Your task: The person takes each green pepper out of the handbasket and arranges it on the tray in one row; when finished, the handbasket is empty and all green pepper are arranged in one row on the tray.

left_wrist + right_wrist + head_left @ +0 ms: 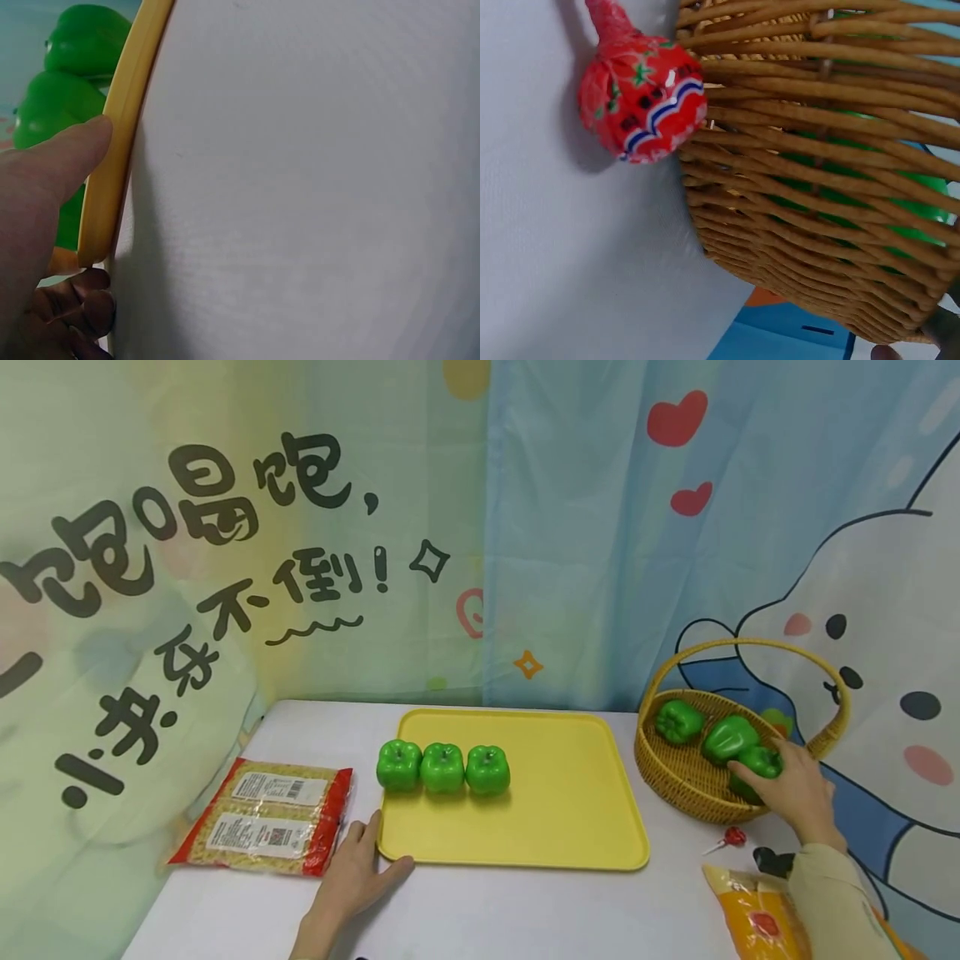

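Observation:
Three green bell peppers [442,768] stand in a row on the left part of a yellow tray [555,802]. My left hand [356,877] spans the tray's front-left corner, thumb along the front edge and fingers by the left side. Up close in the left wrist view, the thumb [79,150] lies straight against the rim. At the right, my right hand [798,789] reaches into a wicker basket [675,781] and grips a green bell pepper [761,762] between thumb and fingers. Other bell peppers [727,739] lie inside it.
A red-edged noodle packet [277,818] lies left of the tray. In front of the basket are a red lollipop [735,837], a small black object [772,862] and an orange-yellow packet [757,914], near my right sleeve. The basket's arched handle [738,643] rises over it.

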Available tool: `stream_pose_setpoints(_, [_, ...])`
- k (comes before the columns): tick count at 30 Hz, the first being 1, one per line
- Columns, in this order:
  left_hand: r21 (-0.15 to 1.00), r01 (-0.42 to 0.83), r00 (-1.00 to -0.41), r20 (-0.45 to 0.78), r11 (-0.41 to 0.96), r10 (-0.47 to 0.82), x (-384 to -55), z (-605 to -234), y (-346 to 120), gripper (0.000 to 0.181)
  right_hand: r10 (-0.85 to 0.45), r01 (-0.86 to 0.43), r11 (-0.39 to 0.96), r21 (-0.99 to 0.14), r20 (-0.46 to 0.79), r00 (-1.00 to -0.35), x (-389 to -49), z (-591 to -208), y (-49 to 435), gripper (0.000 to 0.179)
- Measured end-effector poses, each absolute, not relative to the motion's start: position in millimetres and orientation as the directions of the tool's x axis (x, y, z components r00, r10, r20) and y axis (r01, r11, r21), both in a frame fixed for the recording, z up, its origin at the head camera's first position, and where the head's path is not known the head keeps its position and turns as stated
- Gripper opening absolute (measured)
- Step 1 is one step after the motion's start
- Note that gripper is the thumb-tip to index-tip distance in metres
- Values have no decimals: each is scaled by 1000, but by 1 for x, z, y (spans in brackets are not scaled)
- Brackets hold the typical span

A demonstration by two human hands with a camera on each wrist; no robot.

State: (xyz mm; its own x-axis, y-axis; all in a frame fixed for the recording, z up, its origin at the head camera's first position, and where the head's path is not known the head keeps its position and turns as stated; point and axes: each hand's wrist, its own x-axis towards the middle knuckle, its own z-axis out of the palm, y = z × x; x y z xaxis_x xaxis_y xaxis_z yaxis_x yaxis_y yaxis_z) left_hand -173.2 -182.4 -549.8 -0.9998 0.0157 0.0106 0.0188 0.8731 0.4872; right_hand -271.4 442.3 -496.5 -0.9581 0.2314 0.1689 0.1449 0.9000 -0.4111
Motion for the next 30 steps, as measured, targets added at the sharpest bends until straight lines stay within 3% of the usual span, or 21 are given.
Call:
stream_pose_setpoints(8, [481, 29, -1000, 13, 876, 26, -174, -549, -180, 98, 209, 139, 904, -403, 135, -969, -274, -503, 451, 96])
stream_pose_setpoints(16, [487, 22, -1000, 5, 873, 22, -173, -549, -178, 97, 213, 153, 907, -393, 114, -970, -275, -508, 455, 81])
stream_pose_setpoints(21, [485, 26, -1000, 15, 874, 22, -173, -548, -178, 97, 223, 153, 902, -403, 132, -966, -274, -507, 452, 84])
stream_pose_setpoints(30, [484, 9, -1000, 1, 875, 10, -173, -547, -181, 96, 186, 17, 889, -458, 326, -927, -270, -485, 428, 80])
